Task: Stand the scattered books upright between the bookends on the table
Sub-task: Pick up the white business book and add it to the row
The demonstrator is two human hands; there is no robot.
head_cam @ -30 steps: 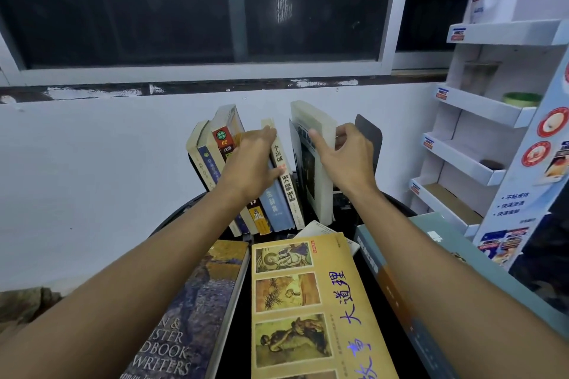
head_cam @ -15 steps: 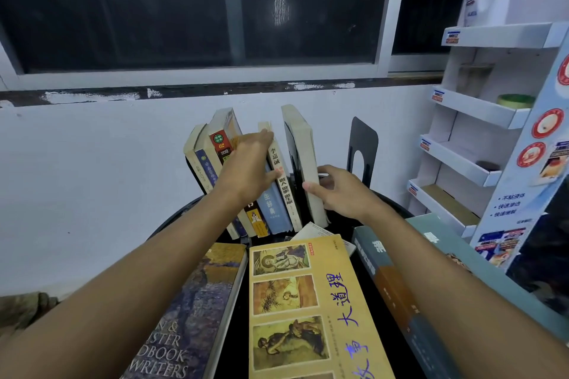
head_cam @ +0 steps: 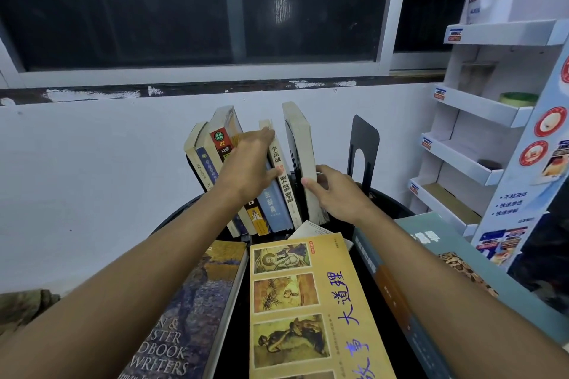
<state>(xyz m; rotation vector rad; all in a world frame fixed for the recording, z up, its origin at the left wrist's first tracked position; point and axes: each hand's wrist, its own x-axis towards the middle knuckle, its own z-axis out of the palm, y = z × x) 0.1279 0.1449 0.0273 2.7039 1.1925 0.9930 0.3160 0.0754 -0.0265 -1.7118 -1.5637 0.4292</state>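
Several books stand leaning left at the back of the round black table. My left hand presses flat against their spines, fingers spread. A thick cream paperback stands upright at the right end of the row, and my right hand grips its lower front edge. The black metal bookend stands to the right, with a gap between it and the paperback. Lying flat in front are a yellow picture-cover book, a dark writers' handbook and a teal book.
A white wall and dark window run behind the table. A white cardboard display shelf stands at the right, close to the table's edge. A small white booklet lies under the yellow book's far end.
My right hand slid down from the paperback's top to its lower edge, uncovering the bookend. The paperback now stands straighter beside the row. My left hand stayed on the spines.
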